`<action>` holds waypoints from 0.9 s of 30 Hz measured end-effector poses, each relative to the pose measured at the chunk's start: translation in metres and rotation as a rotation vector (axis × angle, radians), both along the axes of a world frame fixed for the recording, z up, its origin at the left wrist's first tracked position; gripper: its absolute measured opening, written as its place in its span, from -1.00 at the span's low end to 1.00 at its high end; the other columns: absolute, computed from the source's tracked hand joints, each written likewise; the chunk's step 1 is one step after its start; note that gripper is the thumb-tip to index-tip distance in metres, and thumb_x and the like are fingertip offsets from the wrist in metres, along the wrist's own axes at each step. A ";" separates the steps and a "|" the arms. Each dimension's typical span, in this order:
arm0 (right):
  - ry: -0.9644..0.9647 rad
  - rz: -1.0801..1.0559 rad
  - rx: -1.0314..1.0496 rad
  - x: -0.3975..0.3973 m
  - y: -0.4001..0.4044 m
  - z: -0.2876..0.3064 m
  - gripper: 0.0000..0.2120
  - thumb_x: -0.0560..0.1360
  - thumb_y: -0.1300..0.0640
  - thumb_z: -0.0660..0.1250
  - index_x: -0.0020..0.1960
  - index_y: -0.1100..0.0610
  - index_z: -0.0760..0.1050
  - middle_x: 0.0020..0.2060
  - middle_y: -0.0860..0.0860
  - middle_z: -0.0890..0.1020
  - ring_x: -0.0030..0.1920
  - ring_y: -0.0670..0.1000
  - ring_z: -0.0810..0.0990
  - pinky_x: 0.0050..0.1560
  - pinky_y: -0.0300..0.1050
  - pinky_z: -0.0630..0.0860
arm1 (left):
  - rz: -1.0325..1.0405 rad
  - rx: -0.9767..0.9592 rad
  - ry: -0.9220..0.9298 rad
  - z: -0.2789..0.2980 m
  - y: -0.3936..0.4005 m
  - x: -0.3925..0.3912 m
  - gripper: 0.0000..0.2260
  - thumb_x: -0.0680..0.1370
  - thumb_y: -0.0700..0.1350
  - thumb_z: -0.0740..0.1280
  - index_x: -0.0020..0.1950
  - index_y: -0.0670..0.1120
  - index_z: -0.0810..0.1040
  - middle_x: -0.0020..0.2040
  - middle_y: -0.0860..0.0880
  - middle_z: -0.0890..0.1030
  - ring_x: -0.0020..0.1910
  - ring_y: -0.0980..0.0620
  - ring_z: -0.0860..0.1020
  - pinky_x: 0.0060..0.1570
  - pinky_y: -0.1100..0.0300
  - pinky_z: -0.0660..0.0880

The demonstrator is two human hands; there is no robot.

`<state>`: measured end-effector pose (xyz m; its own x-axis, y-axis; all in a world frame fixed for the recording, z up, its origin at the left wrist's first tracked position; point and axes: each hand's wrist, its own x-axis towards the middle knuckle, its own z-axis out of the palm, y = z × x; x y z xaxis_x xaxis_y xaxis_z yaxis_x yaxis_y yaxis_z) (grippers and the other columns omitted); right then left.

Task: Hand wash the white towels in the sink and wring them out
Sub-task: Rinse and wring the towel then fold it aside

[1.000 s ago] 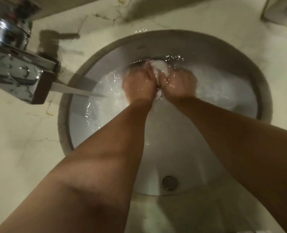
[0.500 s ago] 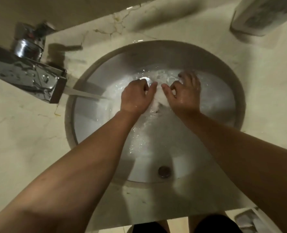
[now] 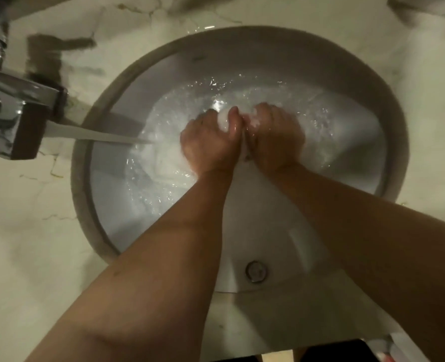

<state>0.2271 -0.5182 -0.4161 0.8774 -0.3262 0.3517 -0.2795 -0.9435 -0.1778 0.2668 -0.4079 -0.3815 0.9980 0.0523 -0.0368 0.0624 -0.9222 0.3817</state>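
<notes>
- Your left hand (image 3: 211, 142) and right hand (image 3: 276, 137) both grip the white towel (image 3: 224, 121) underwater.
- The faucet (image 3: 20, 118) is running; the sink (image 3: 388, 105) could overflow.

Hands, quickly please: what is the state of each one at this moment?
Left hand: closed, gripping the white towel in the water.
Right hand: closed, gripping the same towel.
</notes>
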 end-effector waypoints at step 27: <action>0.425 0.000 0.256 -0.054 -0.013 0.068 -0.54 0.46 0.07 0.07 0.22 0.26 0.51 0.20 0.25 0.51 0.21 0.27 0.46 0.24 0.16 0.36 | -0.309 -0.012 0.302 0.022 0.097 -0.050 -0.39 0.63 0.27 -0.14 0.61 0.04 0.22 0.53 -0.14 0.36 0.55 -0.11 0.24 0.53 -0.03 -0.01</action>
